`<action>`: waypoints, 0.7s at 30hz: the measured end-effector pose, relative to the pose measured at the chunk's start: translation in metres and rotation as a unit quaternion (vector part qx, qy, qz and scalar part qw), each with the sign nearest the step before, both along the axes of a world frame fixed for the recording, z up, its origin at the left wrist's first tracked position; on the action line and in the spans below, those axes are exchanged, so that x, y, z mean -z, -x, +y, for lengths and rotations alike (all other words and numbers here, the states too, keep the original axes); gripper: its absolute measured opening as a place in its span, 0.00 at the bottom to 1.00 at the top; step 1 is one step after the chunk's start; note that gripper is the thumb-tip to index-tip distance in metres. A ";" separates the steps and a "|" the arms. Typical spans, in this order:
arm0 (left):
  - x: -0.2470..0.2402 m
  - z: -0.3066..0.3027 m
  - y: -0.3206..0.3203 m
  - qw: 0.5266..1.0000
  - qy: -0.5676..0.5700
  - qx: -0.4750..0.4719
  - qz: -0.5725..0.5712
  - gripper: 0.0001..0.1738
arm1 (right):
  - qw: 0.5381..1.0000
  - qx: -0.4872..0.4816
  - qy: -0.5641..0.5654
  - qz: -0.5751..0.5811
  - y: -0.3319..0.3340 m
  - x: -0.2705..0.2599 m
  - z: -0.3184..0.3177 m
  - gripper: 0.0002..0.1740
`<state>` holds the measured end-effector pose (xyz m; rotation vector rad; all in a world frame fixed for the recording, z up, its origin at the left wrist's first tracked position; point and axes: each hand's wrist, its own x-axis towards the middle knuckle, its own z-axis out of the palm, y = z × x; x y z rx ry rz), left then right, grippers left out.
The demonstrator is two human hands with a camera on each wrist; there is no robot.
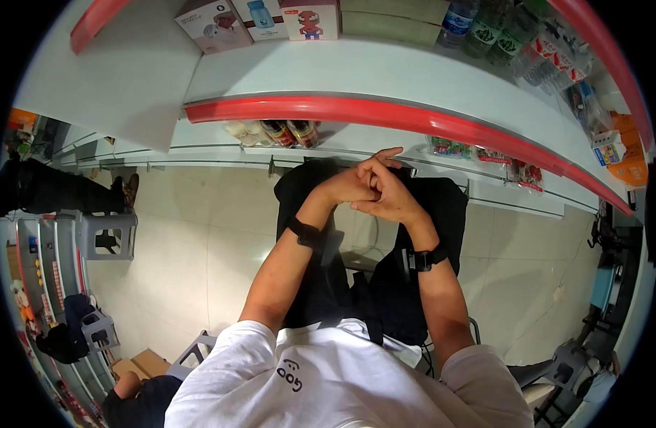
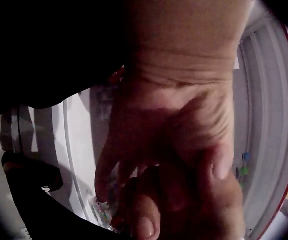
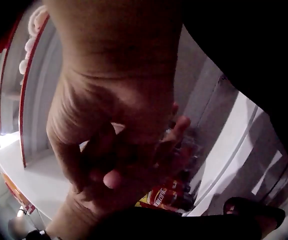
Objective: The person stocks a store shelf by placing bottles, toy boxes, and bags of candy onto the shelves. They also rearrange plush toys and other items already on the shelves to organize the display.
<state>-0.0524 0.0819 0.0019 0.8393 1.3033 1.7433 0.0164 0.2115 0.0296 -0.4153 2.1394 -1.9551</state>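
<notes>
In the head view my left hand (image 1: 348, 187) and right hand (image 1: 391, 200) meet above the lap. Bent right fingers lie over the left hand, with the right thumb below, gripping it; some left fingers extend past them toward the shelf. The left wrist view shows the left palm (image 2: 169, 120) close up, with overlapping fingers under it. From the right wrist the right palm (image 3: 114, 105) is visible, the other hand beneath it. Neither hand shows an object. Which fingers interlock is partly hidden. Each wrist wears a black strap.
A white shelf (image 1: 271, 71) with a red edge (image 1: 328, 108) spans the front, bearing boxes (image 1: 310, 20) and bottles (image 1: 485, 32). Jars (image 1: 301, 133) and packets (image 1: 524, 175) sit lower. A grey stool (image 1: 108, 235) and another person's legs (image 1: 64, 189) are at left.
</notes>
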 end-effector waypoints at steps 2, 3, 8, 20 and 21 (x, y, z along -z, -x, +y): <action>-0.003 0.001 0.000 0.999 -0.034 0.002 0.036 0.51 | 1.000 0.010 0.001 0.003 -0.002 -0.004 -0.001 0.34; -0.004 0.000 0.001 0.998 0.009 0.007 0.054 0.53 | 1.000 0.020 0.003 0.005 -0.003 -0.005 -0.002 0.34; 0.005 0.002 0.001 0.984 0.040 0.020 0.171 0.57 | 0.999 0.020 -0.027 0.002 -0.002 -0.001 -0.001 0.32; -0.015 -0.001 0.000 0.990 0.111 0.038 0.074 0.56 | 0.999 0.046 -0.006 0.005 -0.006 -0.005 -0.007 0.36; -0.015 -0.001 0.001 0.990 0.109 0.040 0.083 0.57 | 0.998 0.060 -0.005 0.021 -0.007 -0.005 -0.007 0.37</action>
